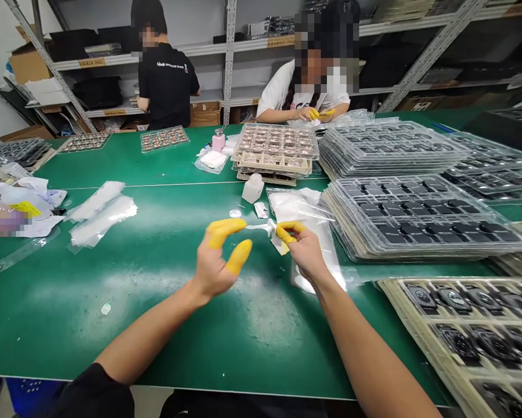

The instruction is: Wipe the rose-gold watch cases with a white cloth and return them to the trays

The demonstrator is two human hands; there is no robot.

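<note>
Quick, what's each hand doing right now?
Left hand: open, fingers apart, holding nothing.
Right hand: closed in a pinch, holding a small white strip.

Head-worn camera looks forward and down at left hand (212, 270) and right hand (306, 252).

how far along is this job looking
Done, it seems: the trays of dark square parts are stacked full at right. In hand: the right hand pinches a white strip above a clear bag, while the left hand, in yellow finger cots, is open beside it. Still left: more clear bags lie on the table's left side; how much remains can't be told.
</note>
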